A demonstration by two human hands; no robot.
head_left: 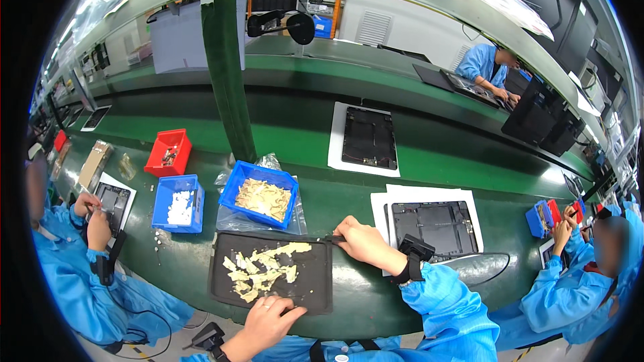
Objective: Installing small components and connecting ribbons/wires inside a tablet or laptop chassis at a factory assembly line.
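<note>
A shallow black tray (225, 281) lies on the green bench in front of me, with torn pale-yellow strips (265, 268) heaped and scattered on it. My left hand (265, 325) is at the tray's near edge, its fingers slightly bent and apart, the tips touching or just over the rim. At the tray's far right corner my right hand (367, 243) is closed, thumb and fingers pinched on a thin dark piece; whether this is the tray's corner or a separate tool I cannot tell. Just beyond the tray, a blue bin (229, 196) holds many similar yellowish pieces.
Further left stand a blue bin (161, 204) of white bits and a red bin (157, 154). A black device panel (436, 228) lies on white sheets at right, another panel (369, 137) farther back. A green post (228, 74) rises ahead. Co-workers sit on both sides.
</note>
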